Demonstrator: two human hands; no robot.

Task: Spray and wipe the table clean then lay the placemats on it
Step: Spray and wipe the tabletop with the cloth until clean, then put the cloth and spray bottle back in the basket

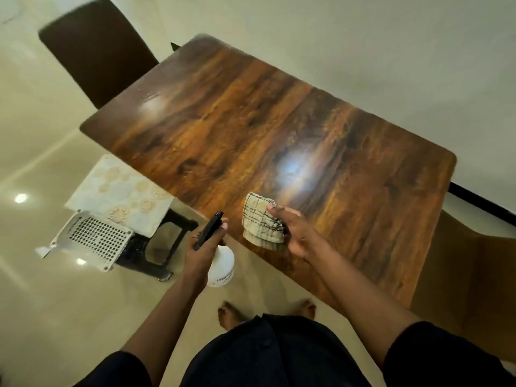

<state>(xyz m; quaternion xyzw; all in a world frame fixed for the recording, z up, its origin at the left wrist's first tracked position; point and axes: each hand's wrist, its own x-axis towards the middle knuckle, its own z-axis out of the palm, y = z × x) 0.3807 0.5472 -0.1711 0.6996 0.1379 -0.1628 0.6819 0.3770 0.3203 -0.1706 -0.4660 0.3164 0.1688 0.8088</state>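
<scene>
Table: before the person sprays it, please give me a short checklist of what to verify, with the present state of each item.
1. Spray bottle gripped by the left hand: ok.
2. Nozzle pointed toward the table: ok, it seems.
3. Checked cloth ready in the right hand: ok.
4. Tabletop free of objects: ok.
5. Placemats kept off the table, on the stool beside it: ok.
6. Liquid left in the bottle: cannot tell.

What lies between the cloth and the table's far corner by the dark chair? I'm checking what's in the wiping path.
Nothing: the head view shows only bare wood between the cloth and that corner of the table.
</scene>
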